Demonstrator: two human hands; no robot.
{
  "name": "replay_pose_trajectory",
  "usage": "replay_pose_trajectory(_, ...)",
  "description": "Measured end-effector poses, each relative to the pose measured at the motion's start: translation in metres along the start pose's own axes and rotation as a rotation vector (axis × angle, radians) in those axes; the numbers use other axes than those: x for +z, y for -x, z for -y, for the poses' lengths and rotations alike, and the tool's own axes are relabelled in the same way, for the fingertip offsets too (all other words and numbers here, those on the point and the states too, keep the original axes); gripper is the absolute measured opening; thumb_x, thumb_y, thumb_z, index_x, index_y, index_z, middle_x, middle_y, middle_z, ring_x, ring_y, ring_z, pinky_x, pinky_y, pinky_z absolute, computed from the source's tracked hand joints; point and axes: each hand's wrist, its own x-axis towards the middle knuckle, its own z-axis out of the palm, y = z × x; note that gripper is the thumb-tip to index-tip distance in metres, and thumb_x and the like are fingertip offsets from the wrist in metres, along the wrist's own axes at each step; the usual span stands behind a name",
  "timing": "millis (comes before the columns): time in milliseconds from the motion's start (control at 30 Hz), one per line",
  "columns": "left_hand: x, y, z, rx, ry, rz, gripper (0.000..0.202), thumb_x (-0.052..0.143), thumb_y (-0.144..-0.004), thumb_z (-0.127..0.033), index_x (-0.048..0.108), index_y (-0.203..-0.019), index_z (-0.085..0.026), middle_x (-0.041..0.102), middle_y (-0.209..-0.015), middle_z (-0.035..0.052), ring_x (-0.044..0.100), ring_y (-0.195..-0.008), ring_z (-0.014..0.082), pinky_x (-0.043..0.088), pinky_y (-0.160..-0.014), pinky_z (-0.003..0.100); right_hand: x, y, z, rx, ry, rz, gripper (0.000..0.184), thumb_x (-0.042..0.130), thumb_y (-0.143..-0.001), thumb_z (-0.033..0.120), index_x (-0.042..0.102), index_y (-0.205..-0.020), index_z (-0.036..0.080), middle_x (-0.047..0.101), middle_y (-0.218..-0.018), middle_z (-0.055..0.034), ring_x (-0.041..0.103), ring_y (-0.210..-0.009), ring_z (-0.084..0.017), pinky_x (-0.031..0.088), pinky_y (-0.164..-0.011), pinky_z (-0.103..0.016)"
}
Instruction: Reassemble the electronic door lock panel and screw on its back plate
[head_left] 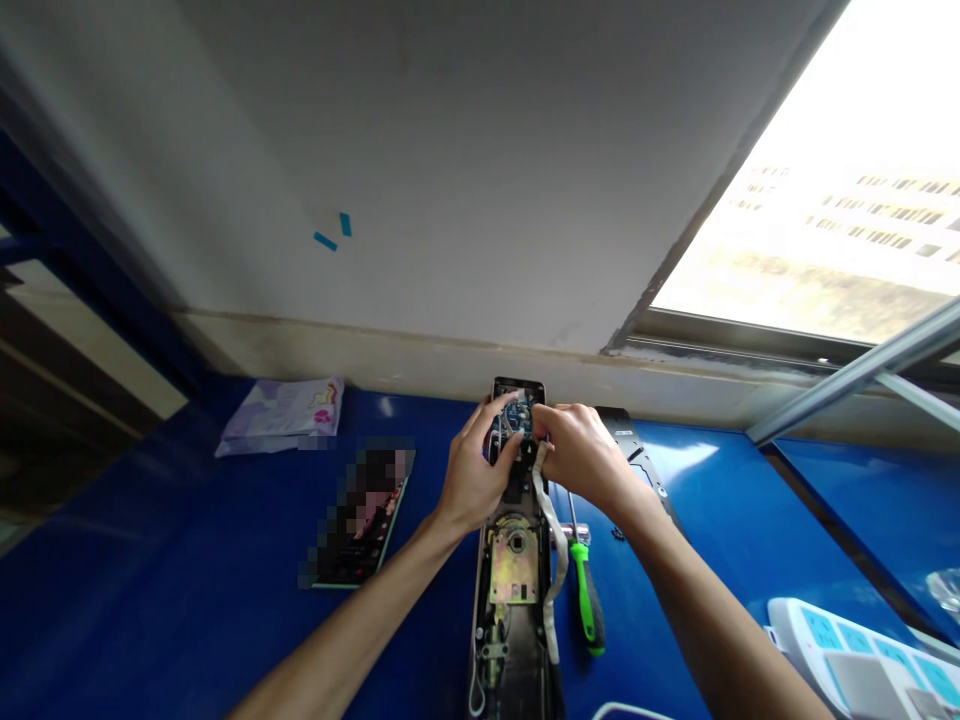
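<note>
An opened electronic door lock [517, 640] lies lengthwise on the blue table, its inside facing up. At its far end is a blue circuit board [516, 418] with thin wires; nearer me is a yellowish metal plate [514, 565]. My left hand [478, 465] grips the lock's upper left side, forefinger and thumb reaching over the board. My right hand [581, 450] is closed at the board's right edge; its fingertips and whatever they pinch are hidden. A whitish wrapped cable [553, 550] runs from beneath this hand down the lock's right side. Close by lies a green-and-black screwdriver [587, 600].
A black cover plate [637, 455] lies right of the lock, near small dark pieces [618, 534]. At left are a dark-screened phone or tablet [364, 520] and a purple-white packet [285, 410]. A white power strip [787, 615] is at lower right. Wall and window stand behind.
</note>
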Motion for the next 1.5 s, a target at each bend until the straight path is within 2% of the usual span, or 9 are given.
replay_pose_trajectory(233,-0.003,-0.003,-0.003,0.016,-0.08,0.029,0.046,0.063,-0.1,-0.036,0.057,-0.144,-0.023,0.067,-0.146,0.012,0.064,-0.136,0.0263,0.049,-0.118,0.044,0.013,0.008,-0.008,0.01,-0.17,-0.091,0.021,0.058,-0.073,0.004,0.065,-0.083,0.021,0.069,-0.077,-0.0035,0.061,-0.07,-0.018,0.037,-0.065,-0.026)
replay_pose_trajectory(367,-0.003,-0.003,-0.005,0.036,-0.238,0.029,0.046,0.057,-0.103,-0.037,0.056,-0.147,-0.024,0.053,-0.16,0.0147,0.048,-0.151,0.0307,0.042,-0.123,0.053,0.018,0.023,-0.02,-0.007,-0.321,-0.117,0.022,0.061,-0.085,0.01,0.072,-0.099,0.023,0.078,-0.09,-0.0026,0.071,-0.081,-0.017,0.05,-0.076,-0.025)
replay_pose_trajectory(533,-0.001,-0.004,-0.029,0.256,-0.334,-0.024,0.035,0.052,-0.104,-0.026,0.065,-0.136,-0.024,0.049,-0.162,0.0138,0.046,-0.151,0.0306,0.043,-0.122,0.056,0.018,0.051,-0.044,0.126,-0.418,-0.251,0.024,0.059,-0.097,0.029,0.07,-0.118,0.023,0.08,-0.113,-0.0063,0.075,-0.093,-0.017,0.057,-0.088,-0.029)
replay_pose_trajectory(700,0.017,-0.02,-0.074,0.45,-0.261,0.28,0.025,0.053,-0.103,-0.019,0.074,-0.114,-0.021,0.073,-0.126,0.0104,0.066,-0.125,0.0254,0.052,-0.113,0.045,0.02,0.085,-0.091,0.579,-0.286,-0.314,0.027,0.055,-0.097,0.031,0.065,-0.12,0.02,0.079,-0.108,-0.0111,0.076,-0.093,-0.023,0.058,-0.081,-0.035)
replay_pose_trajectory(833,0.049,-0.032,-0.098,0.469,-0.375,0.681,0.025,0.059,-0.101,-0.026,0.076,-0.119,-0.021,0.078,-0.118,0.0104,0.073,-0.109,0.0269,0.059,-0.098,0.041,0.026,0.114,-0.116,0.852,-0.146,-0.164,0.043,0.078,-0.083,0.039,0.067,-0.119,0.017,0.077,-0.107,-0.0187,0.074,-0.103,-0.036,0.057,-0.083,-0.045)
replay_pose_trajectory(933,0.075,-0.033,-0.1,0.504,-0.481,0.863,0.023,0.063,-0.098,-0.027,0.079,-0.114,-0.022,0.08,-0.108,0.0106,0.076,-0.098,0.0296,0.061,-0.087,0.04,0.03,0.129,-0.123,0.963,-0.115,-0.023,0.063,0.09,-0.073,0.044,0.067,-0.122,0.013,0.074,-0.113,-0.0216,0.071,-0.11,-0.039,0.058,-0.087,-0.05)
replay_pose_trajectory(1100,0.099,-0.03,-0.094,0.535,-0.448,0.959,0.021,0.061,-0.099,-0.03,0.08,-0.106,-0.025,0.08,-0.097,0.01,0.077,-0.088,0.0282,0.059,-0.078,0.035,0.036,0.136,-0.133,1.018,-0.188,0.095,0.041,0.068,-0.099,0.043,0.063,-0.131,0.018,0.068,-0.129,-0.0097,0.069,-0.112,-0.025,0.059,-0.096,-0.048)
replay_pose_trajectory(1400,0.098,-0.032,-0.111,0.414,-0.658,1.111,0.032,0.057,-0.104,-0.032,0.074,-0.129,-0.024,0.078,-0.117,0.0107,0.074,-0.106,0.0299,0.054,-0.085,0.036,0.046,0.142,-0.154,0.944,-0.547,0.084,0.037,0.068,-0.1,0.04,0.065,-0.13,0.019,0.067,-0.132,-0.0091,0.069,-0.113,-0.025,0.06,-0.096,-0.046)
replay_pose_trajectory(1500,0.09,-0.033,-0.12,0.381,-0.723,1.125,0.027,0.057,-0.104,-0.032,0.079,-0.117,-0.021,0.078,-0.107,0.0109,0.073,-0.099,0.0291,0.052,-0.079,0.036,0.045,0.152,-0.159,0.899,-0.7,0.021,0.036,0.068,-0.1,0.04,0.065,-0.129,0.018,0.068,-0.129,-0.0088,0.07,-0.11,-0.024,0.061,-0.094,-0.045)
